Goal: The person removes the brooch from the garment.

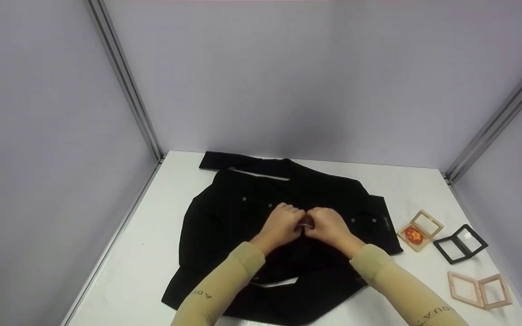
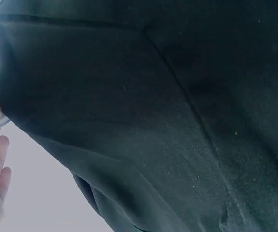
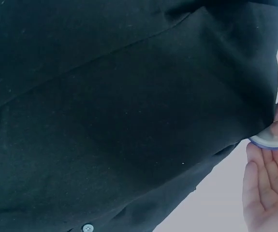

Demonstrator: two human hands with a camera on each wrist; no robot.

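Note:
A black button-up shirt (image 1: pixel 224 226) lies spread on the white table, sleeves out to the sides. Over its middle, my left hand (image 1: pixel 282 222) and right hand (image 1: pixel 329 226) meet, fingers curled, pinching a small round disc (image 1: pixel 306 221) between them. From the head it looks dark red with a shiny edge. In the right wrist view the disc (image 3: pixel 270 139) is whitish with a blue rim, right at the fold of black cloth. The left wrist view catches only its edge beside raised cloth. A pale shirt button (image 3: pixel 88 227) shows low in the right wrist view.
Three hinged frames stand open at the right: a wooden one (image 1: pixel 437 224) holding a red-orange round piece (image 1: pixel 414 235) with a yellow pattern, a black one (image 1: pixel 461 244) and a light wooden one (image 1: pixel 480 290). Grey walls (image 1: pixel 261 81) enclose the table (image 1: pixel 138 253).

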